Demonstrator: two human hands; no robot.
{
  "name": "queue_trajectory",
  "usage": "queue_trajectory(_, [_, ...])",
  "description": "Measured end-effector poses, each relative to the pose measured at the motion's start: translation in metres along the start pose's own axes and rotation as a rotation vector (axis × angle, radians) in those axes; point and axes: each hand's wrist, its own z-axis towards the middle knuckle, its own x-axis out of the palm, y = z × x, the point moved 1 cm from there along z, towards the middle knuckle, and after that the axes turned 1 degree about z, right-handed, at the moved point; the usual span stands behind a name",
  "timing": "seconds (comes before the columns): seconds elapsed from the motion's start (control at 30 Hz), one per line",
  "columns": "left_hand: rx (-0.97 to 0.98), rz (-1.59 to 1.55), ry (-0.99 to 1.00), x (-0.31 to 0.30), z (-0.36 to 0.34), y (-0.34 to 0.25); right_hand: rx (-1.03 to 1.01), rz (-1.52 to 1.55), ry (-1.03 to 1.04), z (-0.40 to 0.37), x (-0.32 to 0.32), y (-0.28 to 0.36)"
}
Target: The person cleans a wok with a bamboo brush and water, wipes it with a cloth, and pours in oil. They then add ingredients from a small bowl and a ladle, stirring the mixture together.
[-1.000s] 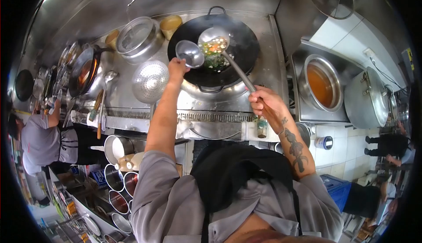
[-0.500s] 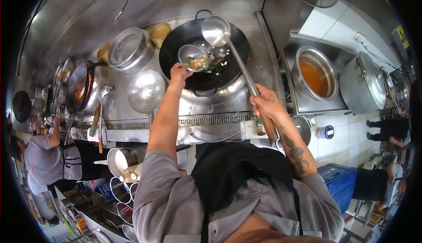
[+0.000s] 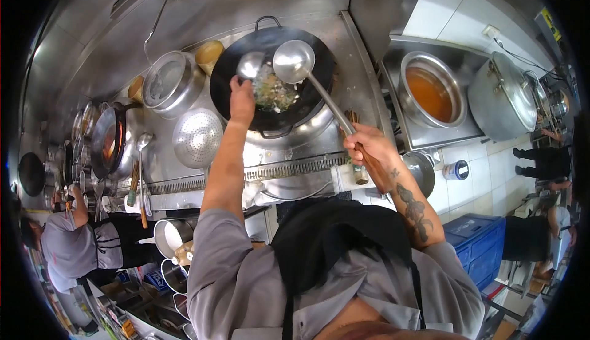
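Note:
My left hand (image 3: 242, 99) is closed on the rim of a small metal bowl (image 3: 251, 64), tipped over the black wok (image 3: 224, 85). Below the bowl, chopped green and pale food (image 3: 273, 91) lies in the wok, partly blurred. My right hand (image 3: 370, 146) grips the wooden handle of a long ladle (image 3: 294, 61). The ladle's round bowl hangs above the wok's middle, close to the small bowl; whether it touches the food cannot be made out.
Left of the wok lie a perforated skimmer (image 3: 198, 138) and a steel pot (image 3: 167, 85). At right stand a pot of orange-brown liquid (image 3: 430, 94) and a large lidded pot (image 3: 505, 97). A co-worker (image 3: 70, 241) stands at far left beside another wok (image 3: 110, 140) with flames.
My left hand has tipped the small bowl, and its chopped contents have dropped into the wok. The ladle stays held over the wok. The whole view has shifted slightly.

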Motion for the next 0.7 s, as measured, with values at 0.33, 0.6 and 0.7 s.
queue_trajectory(0.33, [-0.647,-1.097,-0.026,-0.047,-0.005,0.035,-0.296,-0.618,-0.099,-0.032,-0.008,-0.007])
queue_trajectory(0.6, [-0.711,-1.220,-0.224,-0.087,-0.041,0.016,-0.881,-1.148,-0.184,0.003,-0.057,-0.040])
queue_trajectory(0.7, [-0.799,-1.252,-0.324,-0.098,-0.062,0.011,-0.292,-0.602,0.006,-0.027,-0.032,-0.011])
